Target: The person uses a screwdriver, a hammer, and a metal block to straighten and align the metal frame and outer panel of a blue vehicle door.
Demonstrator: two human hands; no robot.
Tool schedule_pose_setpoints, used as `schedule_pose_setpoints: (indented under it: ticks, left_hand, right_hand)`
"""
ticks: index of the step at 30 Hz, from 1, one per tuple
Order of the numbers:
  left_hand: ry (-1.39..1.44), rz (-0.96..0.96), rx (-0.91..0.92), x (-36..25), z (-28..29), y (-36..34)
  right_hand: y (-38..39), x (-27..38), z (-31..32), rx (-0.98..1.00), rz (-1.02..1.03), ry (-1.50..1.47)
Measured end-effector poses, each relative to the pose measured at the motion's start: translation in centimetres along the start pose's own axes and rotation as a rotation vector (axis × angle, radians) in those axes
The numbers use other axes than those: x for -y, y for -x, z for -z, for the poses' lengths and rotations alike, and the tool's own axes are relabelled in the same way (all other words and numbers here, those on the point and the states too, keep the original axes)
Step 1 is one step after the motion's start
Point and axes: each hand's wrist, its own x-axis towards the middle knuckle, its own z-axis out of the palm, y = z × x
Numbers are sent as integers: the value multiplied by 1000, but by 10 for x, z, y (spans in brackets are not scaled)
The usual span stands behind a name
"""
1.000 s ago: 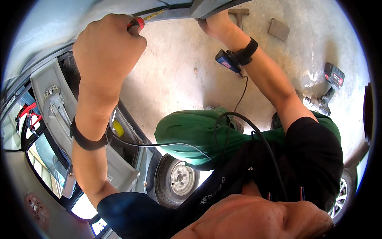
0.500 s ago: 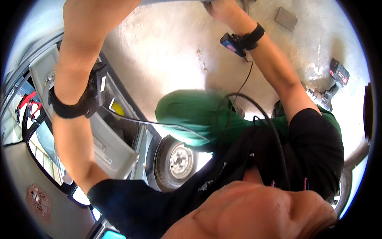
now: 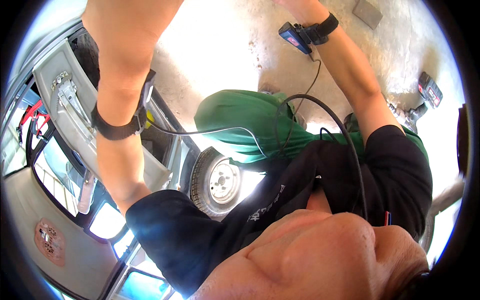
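My left hand (image 3: 132, 30) reaches up at the top left, its fingers cut off by the picture's edge. A black strap (image 3: 117, 130) with a device circles that forearm, and a cable runs from it towards my body. The arm crosses in front of a grey vehicle panel (image 3: 90, 120) with a toothed metal mechanism (image 3: 67, 97). At the top edge, only part of my right hand (image 3: 302, 6) shows; its fingers are out of sight. A blue-and-black device (image 3: 295, 37) is strapped at that wrist. Whatever either hand touches is hidden.
A tyred wheel (image 3: 220, 181) is beside the vehicle, below my green-trousered leg (image 3: 240, 120). On the floor at right lies a cordless power tool (image 3: 422, 100). A flat brown block (image 3: 367, 13) lies at the top right. Red straps (image 3: 34, 115) hang at far left.
My left forearm has shifted right, uncovering more of the panel's metal mechanism. My right hand has gone farther past the top edge. The pale edge between the hands has left view.
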Motion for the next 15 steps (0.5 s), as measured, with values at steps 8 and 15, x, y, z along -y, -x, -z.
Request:
schedule_pose_setpoints:
  ticks: [8, 15]
  left_hand:
    - [15, 63, -16, 0, -6, 8]
    - [65, 131, -13, 7, -16, 14]
  right_hand:
    - [4, 1, -1, -5, -22, 7]
    - [5, 1, -3, -4, -36, 10]
